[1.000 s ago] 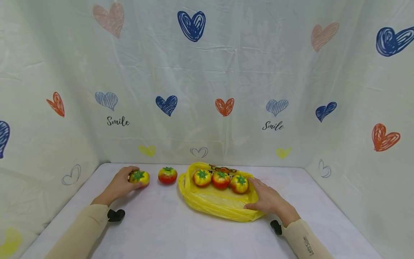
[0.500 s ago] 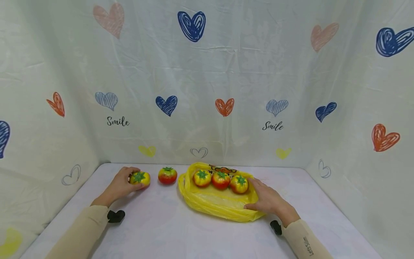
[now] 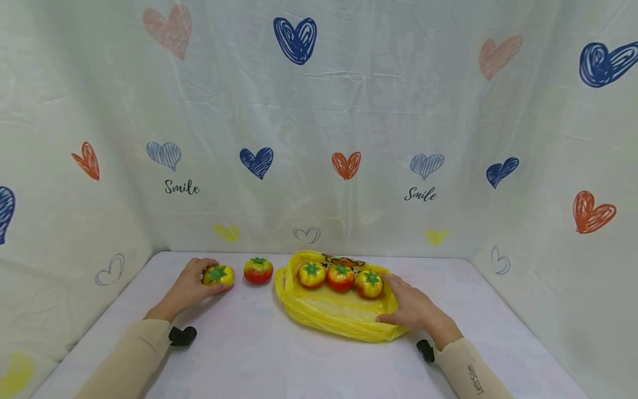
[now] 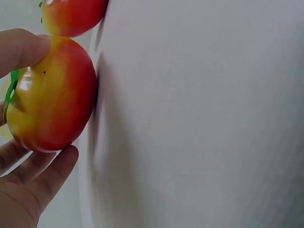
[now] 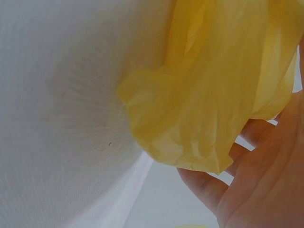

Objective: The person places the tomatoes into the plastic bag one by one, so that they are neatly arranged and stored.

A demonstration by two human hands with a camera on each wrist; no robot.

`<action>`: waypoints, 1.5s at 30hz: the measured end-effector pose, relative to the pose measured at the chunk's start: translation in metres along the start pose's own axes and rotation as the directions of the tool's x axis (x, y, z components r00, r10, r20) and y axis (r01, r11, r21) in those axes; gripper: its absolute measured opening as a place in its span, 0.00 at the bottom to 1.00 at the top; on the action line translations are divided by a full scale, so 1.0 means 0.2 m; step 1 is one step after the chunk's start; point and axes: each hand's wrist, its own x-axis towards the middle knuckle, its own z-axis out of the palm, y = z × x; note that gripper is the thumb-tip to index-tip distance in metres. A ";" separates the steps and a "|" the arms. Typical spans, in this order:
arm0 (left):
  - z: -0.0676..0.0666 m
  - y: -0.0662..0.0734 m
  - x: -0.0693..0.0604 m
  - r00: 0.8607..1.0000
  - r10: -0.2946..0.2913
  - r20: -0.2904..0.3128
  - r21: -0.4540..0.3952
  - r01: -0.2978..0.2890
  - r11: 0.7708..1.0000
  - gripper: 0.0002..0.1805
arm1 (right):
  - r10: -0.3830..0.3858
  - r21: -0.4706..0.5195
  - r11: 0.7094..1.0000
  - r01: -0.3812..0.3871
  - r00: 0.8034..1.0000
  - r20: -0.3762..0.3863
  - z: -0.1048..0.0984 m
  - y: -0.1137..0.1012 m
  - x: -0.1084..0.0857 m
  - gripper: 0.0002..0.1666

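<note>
My left hand holds a yellow-and-red toy tomato at the table's left, thumb on one side and fingers on the other. The left wrist view shows that tomato between thumb and fingers. To its right stands a redder tomato. A yellow plastic bag lies spread open, with three tomatoes in a row on it. At the bag's right edge rests my right hand, thumb and fingers apart; in the right wrist view its fingers are partly behind the bag.
A white-covered table carries everything. Behind it and at both sides hangs a pale curtain printed with hearts. Black wrist pieces show beside both sleeves.
My left hand and its tomato have shifted slightly to the right, nearer the redder tomato. The right hand and the bag have stayed in place.
</note>
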 end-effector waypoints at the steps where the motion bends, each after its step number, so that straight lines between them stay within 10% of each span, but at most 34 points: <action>1: 0.00 0.00 0.00 1.000 0.002 -0.001 -0.003 -0.002 1.000 0.32 | 0.000 0.001 1.000 0.000 1.000 0.000 0.00 0.00 0.00 0.64; 45: 0.08 0.20 -0.09 0.990 0.067 -0.121 -0.016 -0.070 0.997 0.32 | -0.018 -0.016 1.000 0.018 1.000 -0.005 0.00 0.00 -0.01 0.63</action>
